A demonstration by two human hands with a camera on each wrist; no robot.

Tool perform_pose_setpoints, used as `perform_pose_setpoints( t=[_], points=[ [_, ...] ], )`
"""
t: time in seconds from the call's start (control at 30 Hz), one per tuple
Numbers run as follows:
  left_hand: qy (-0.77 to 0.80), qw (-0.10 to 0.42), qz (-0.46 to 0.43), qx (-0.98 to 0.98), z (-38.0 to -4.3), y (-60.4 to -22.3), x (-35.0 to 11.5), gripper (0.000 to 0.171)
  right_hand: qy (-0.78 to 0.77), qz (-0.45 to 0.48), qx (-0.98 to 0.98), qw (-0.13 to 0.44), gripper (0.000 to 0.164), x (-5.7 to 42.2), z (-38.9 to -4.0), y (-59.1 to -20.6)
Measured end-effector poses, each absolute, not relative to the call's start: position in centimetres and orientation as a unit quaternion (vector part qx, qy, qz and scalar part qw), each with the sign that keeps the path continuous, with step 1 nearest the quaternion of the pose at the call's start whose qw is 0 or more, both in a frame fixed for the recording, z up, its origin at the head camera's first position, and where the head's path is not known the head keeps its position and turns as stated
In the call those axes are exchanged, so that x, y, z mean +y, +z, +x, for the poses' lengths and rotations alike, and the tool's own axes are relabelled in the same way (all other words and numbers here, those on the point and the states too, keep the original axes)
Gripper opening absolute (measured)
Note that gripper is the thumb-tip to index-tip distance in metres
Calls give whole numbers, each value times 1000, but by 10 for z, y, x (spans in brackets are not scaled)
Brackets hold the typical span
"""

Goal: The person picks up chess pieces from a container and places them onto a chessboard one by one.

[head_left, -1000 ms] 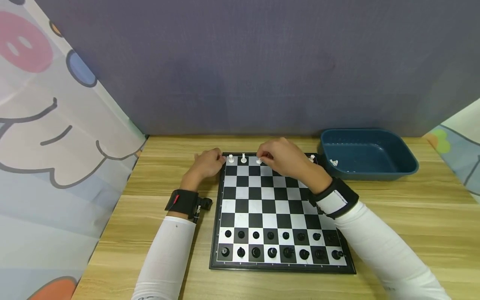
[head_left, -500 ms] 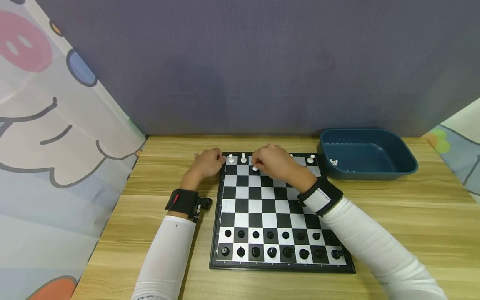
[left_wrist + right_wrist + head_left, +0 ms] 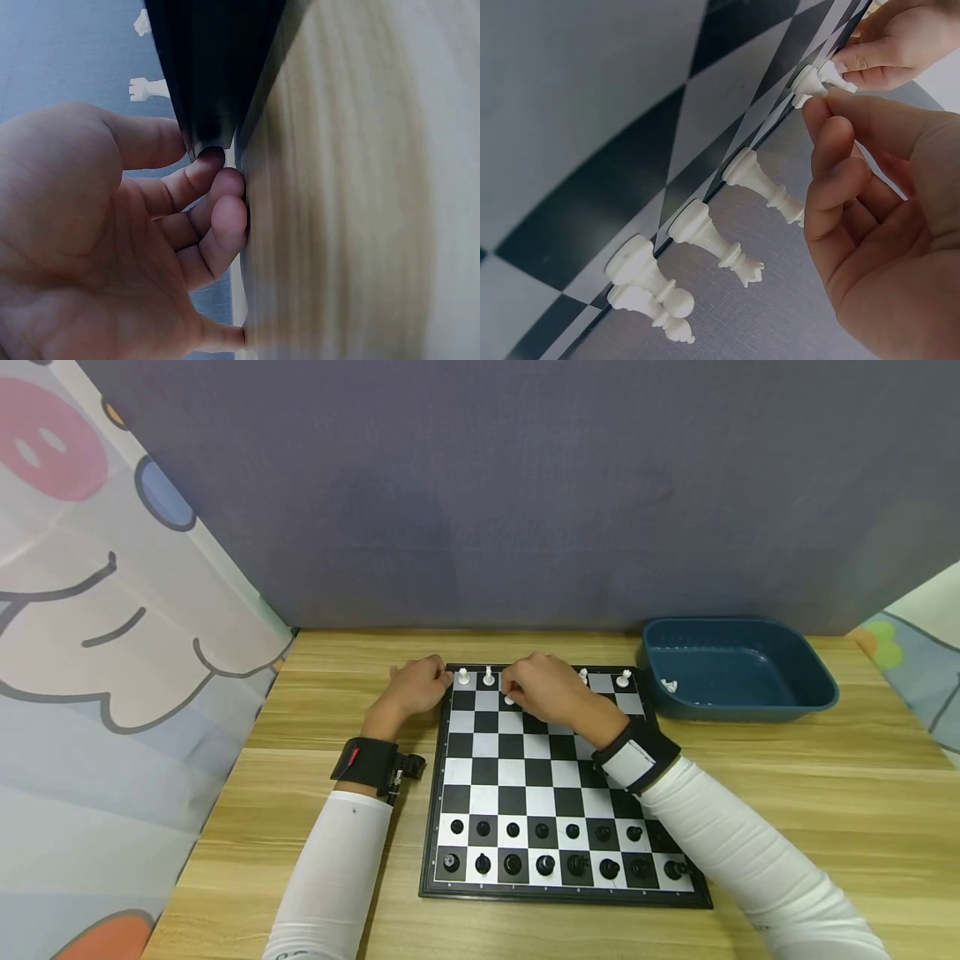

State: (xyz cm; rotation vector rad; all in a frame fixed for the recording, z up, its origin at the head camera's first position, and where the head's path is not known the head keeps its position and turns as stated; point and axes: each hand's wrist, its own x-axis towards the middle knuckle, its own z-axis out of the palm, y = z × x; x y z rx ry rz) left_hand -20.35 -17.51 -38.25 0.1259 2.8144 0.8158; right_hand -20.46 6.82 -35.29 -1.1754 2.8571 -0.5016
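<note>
My left hand (image 3: 417,687) grips the far left corner of the chessboard (image 3: 435,827), thumb on one face and curled index finger at the edge, as the left wrist view (image 3: 206,135) shows. My right hand (image 3: 546,687) pinches a small white chess piece (image 3: 509,700) over the second row from the back. Its top is hidden by the fingertips. On the back row to its left stand a white rook (image 3: 463,677) and a white knight (image 3: 488,677). Beyond the hand are more white pieces, including a crowned queen (image 3: 705,234).
Two rows of black pieces (image 3: 545,865) fill the near side of the board. A dark blue bin (image 3: 750,712) stands at the back right with a few white pieces (image 3: 669,685) in it. A grey panel (image 3: 480,527) rises behind the wooden table (image 3: 360,877).
My right hand has shifted left and a little nearer with the white piece, from the back row to the second row. My left hand stays on the board's corner.
</note>
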Motion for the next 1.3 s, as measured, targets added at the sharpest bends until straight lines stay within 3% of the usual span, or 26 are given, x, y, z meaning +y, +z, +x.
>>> perform_pose_setpoints(
  t=[0.8,1.07,1.3],
  points=[
    [274,106,39,955,-204,-383,-175,26,-122,-346,930,35,18,69,-201,-347],
    [275,103,42,955,-204,-382,-175,27,-148,-313,937,36,20,92,-203,-332],
    [275,108,42,954,-203,-382,-177,26,-200,-276,940,-4,18,126,-207,-319]
  ],
)
